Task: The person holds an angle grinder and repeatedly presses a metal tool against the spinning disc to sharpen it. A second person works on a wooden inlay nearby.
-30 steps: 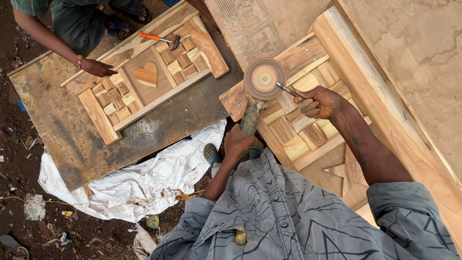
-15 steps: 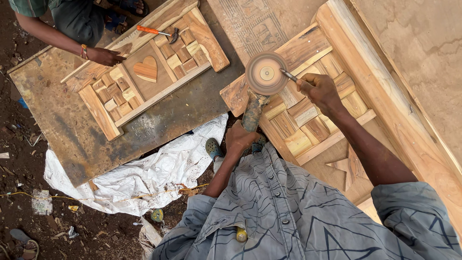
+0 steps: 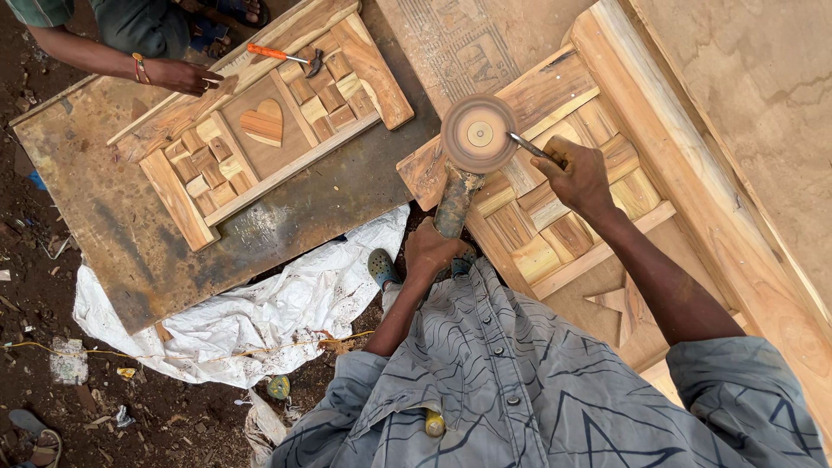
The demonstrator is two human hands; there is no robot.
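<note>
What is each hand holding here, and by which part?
Left hand grips the grinder by its body; right hand holds its side handle.

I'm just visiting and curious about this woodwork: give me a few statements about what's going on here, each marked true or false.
1. The left hand holds the body of a grinder with a round sanding disc. True.
2. The right hand is empty. False: it holds a thin metal tool at the disc.
3. The wooden panel with a carved heart lies under the disc. False: it lies apart, by another person's hand.
4. An orange-handled hammer rests on the heart panel. True.
</note>
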